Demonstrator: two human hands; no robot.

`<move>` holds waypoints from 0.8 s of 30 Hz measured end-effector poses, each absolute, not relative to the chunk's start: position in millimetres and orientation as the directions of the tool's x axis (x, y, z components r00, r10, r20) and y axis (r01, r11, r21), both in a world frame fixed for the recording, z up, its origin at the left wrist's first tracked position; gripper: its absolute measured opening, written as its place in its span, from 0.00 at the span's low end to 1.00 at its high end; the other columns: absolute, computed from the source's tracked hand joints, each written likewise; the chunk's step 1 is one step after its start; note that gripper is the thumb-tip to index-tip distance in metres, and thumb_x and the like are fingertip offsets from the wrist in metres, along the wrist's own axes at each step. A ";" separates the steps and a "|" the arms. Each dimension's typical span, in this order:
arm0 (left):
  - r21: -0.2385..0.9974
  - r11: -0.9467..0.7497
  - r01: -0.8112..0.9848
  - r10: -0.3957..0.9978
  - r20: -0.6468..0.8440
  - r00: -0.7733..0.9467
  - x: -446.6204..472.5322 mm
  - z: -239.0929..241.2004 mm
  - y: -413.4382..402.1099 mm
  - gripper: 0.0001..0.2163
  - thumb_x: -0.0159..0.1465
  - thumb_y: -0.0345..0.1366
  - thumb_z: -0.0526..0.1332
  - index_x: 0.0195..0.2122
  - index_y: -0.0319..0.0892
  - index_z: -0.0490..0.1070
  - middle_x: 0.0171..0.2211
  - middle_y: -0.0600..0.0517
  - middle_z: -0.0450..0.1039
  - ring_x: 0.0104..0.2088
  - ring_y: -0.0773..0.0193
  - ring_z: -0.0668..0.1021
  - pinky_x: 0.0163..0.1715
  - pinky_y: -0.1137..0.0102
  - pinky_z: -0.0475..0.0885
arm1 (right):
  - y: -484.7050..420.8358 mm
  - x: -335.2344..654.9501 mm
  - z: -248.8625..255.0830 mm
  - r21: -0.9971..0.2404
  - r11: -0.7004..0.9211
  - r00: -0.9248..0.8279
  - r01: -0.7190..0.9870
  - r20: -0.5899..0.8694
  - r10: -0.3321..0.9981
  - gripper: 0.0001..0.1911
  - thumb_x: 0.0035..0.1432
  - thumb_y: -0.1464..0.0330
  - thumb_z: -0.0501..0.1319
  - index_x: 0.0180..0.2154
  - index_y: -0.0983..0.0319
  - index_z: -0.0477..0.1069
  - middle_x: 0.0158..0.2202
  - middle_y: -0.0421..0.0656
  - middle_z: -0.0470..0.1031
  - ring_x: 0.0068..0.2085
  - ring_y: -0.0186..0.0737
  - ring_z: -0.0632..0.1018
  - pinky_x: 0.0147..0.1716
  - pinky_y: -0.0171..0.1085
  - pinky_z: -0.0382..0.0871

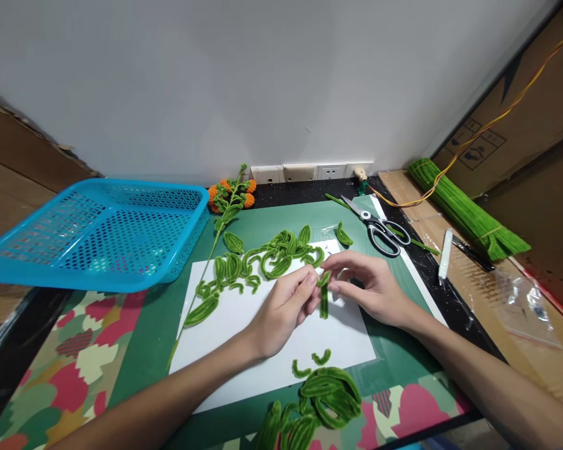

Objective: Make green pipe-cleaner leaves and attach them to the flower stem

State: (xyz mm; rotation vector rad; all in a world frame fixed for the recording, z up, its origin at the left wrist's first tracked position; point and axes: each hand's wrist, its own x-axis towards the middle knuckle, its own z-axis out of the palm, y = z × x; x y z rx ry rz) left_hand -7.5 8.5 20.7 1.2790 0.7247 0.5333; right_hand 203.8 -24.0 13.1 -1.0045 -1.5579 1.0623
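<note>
My left hand is closed in a pinch on a small green pipe-cleaner piece, above a white sheet of paper. My right hand meets it from the right, thumb and fingers closed around the piece's upper end. The part between the fingertips is partly hidden. Behind the hands, several green pipe-cleaner leaves and curls lie on the paper's far edge. Another pile of green leaves is near the front edge, with two short curved bits beside it.
A blue plastic basket stands at left. Beside it lies a green stem with orange flowers. Scissors, a white stick-like tool and a bundle of green pipe cleaners are at right. A yellow-orange cord runs to wall sockets.
</note>
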 end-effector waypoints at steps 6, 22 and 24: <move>0.984 0.174 0.049 0.734 -0.162 0.659 -10.0 15.5 9.3 0.20 0.77 0.52 0.55 0.34 0.43 0.64 0.27 0.57 0.63 0.24 0.70 0.64 0.23 0.74 0.61 | -25.0 199.3 9.9 -0.941 0.322 -0.236 0.102 0.292 0.927 0.07 0.67 0.64 0.71 0.41 0.62 0.82 0.35 0.43 0.82 0.34 0.37 0.80 0.34 0.37 0.78; 0.994 0.099 0.041 0.781 -0.104 0.616 -11.2 10.5 9.1 0.15 0.76 0.50 0.59 0.40 0.43 0.66 0.27 0.60 0.64 0.22 0.72 0.62 0.22 0.72 0.54 | -29.9 191.8 3.5 -0.516 0.668 -0.248 0.536 0.661 0.709 0.08 0.70 0.77 0.64 0.46 0.61 0.80 0.38 0.48 0.83 0.37 0.42 0.83 0.36 0.38 0.80; 0.993 0.112 0.042 0.788 -0.115 0.606 -12.7 9.5 9.7 0.16 0.76 0.51 0.57 0.40 0.44 0.65 0.27 0.60 0.62 0.21 0.71 0.61 0.22 0.72 0.53 | -28.6 189.2 -2.0 -0.499 0.668 -0.273 0.551 0.648 0.710 0.09 0.71 0.77 0.63 0.48 0.61 0.78 0.39 0.48 0.83 0.38 0.42 0.83 0.38 0.38 0.80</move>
